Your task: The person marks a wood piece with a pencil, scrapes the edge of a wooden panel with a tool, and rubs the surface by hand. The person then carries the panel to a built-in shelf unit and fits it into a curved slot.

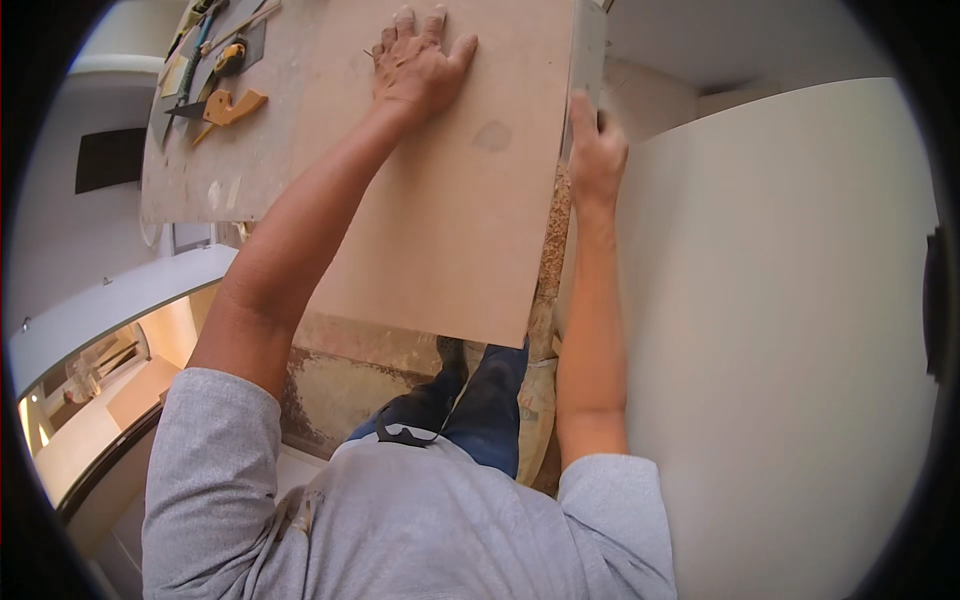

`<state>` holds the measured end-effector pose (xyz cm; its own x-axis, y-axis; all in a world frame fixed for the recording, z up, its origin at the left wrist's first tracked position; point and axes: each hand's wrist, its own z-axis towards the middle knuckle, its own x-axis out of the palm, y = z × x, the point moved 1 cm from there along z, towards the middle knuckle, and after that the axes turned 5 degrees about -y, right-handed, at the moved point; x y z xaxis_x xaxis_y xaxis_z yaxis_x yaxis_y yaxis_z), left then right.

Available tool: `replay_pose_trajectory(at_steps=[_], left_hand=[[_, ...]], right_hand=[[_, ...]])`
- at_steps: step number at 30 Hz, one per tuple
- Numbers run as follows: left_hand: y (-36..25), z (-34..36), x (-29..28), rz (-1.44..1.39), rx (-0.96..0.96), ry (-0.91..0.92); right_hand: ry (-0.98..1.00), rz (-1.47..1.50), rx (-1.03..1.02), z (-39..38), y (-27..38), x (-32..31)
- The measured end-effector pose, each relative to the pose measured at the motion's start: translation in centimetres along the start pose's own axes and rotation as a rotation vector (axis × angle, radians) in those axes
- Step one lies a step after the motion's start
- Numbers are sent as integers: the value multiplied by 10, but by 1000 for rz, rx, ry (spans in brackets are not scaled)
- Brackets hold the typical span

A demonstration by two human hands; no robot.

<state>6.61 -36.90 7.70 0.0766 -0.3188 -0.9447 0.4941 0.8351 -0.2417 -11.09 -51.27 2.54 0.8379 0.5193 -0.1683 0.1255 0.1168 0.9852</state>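
Note:
A large flat wooden board (450,210), pale tan with a dark smudge, lies on the worktable and juts out toward me past its near edge. My left hand (420,65) presses palm-down on its far part, fingers spread. At the board's right edge is my right hand (598,150), its fingers curled and slightly blurred, with one finger stretched forward along the side. Just ahead of that hand, a pale grey strip (588,50) runs along the edge. What the right hand grips is hidden by the fingers.
The worktable (235,190) holds an orange-handled saw (232,106), a tape measure (231,57) and several other tools at the far left. A big pale panel (770,330) stands close on my right. At lower left is a white-edged frame (120,300).

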Motion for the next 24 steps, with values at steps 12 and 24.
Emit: replay_pose_trajectory(at_steps=[12, 24], left_hand=[[0, -1, -4, 25, -15, -10], [6, 0, 8, 56, 6, -22]], right_hand=[[77, -114, 289, -226, -7, -101], [37, -179, 80, -22, 12, -3]])
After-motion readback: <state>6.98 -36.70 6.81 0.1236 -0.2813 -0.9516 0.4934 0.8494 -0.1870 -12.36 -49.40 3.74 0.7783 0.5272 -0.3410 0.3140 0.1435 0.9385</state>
